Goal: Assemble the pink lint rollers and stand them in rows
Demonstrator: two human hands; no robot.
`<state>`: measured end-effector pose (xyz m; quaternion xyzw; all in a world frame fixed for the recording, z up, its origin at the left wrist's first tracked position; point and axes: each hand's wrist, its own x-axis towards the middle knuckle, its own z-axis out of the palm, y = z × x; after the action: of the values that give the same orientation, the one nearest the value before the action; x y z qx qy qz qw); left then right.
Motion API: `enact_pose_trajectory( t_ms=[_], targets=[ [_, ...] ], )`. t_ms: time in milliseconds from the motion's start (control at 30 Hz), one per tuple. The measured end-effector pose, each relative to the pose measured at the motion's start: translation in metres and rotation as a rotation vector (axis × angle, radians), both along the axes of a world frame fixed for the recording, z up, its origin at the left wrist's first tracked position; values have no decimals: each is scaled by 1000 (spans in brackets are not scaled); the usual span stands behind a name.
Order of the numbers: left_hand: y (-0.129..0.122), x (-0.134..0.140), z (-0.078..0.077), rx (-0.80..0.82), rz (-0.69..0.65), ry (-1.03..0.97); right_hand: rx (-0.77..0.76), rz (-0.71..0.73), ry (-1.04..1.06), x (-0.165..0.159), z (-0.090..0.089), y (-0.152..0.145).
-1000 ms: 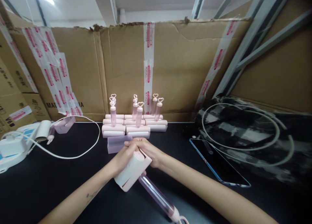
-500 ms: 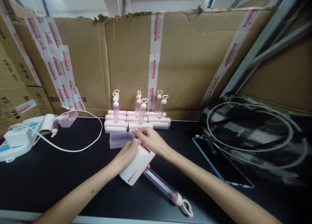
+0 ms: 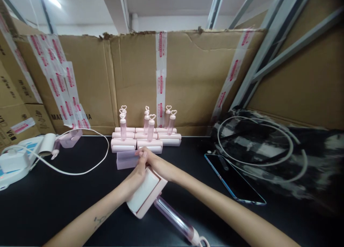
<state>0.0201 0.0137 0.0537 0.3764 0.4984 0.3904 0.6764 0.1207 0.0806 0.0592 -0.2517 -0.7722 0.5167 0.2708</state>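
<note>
A lint roller point(image 3: 146, 196) with a pink housing and white sticky roll is tilted in front of me. Its clear handle point(image 3: 174, 216) points down to the right and ends in a pink heart loop. My left hand point(image 3: 136, 178) is closed around the roller's left side. At its far end my right hand point(image 3: 158, 165) is closed too, its fingertips against my left hand's; what lies between them is hidden. Just behind, a translucent purple cover point(image 3: 125, 161) rests on the table. Beyond it stand several finished-looking lint rollers point(image 3: 123, 143) in rows, handles upright.
A tablet or phone point(image 3: 235, 179) with a blue edge lies to the right, beside a black plastic bundle with a coiled white cable point(image 3: 291, 152). On the left are a power strip point(image 3: 17, 164), a cardboard tube point(image 3: 47, 144) and another purple cover point(image 3: 71, 138). Cardboard point(image 3: 134, 78) walls the back.
The camera view has tilted up and shifted right. The held lint roller has turned slightly, showing more of its pink edge. My right hand has closed in against the left fingertips.
</note>
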Motion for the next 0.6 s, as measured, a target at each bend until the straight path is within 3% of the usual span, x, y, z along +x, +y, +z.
enact_pose_trajectory(
  t_ms=[133,200,267,300,367,433,500,600],
  targets=[
    [1,-3,4,-14,-50,-13,50,-18,19,1,3,0],
    [6,-10,8,5,-38,-66,152,-57,80,10,11,3],
    [13,-19,12,14,-4,-155,483,-79,118,25,21,4],
    [16,-24,13,12,19,-204,745,-63,97,34,25,4],
    [20,-30,12,-10,36,-286,1222,54,-48,50,30,-1],
    [20,-28,10,-71,6,-313,1520,187,-203,61,29,-9],
    [15,-22,7,-103,-40,-284,1665,233,-253,66,23,-16],
    [5,-14,8,16,-27,-218,1698,192,-223,68,12,-20]
  ],
)
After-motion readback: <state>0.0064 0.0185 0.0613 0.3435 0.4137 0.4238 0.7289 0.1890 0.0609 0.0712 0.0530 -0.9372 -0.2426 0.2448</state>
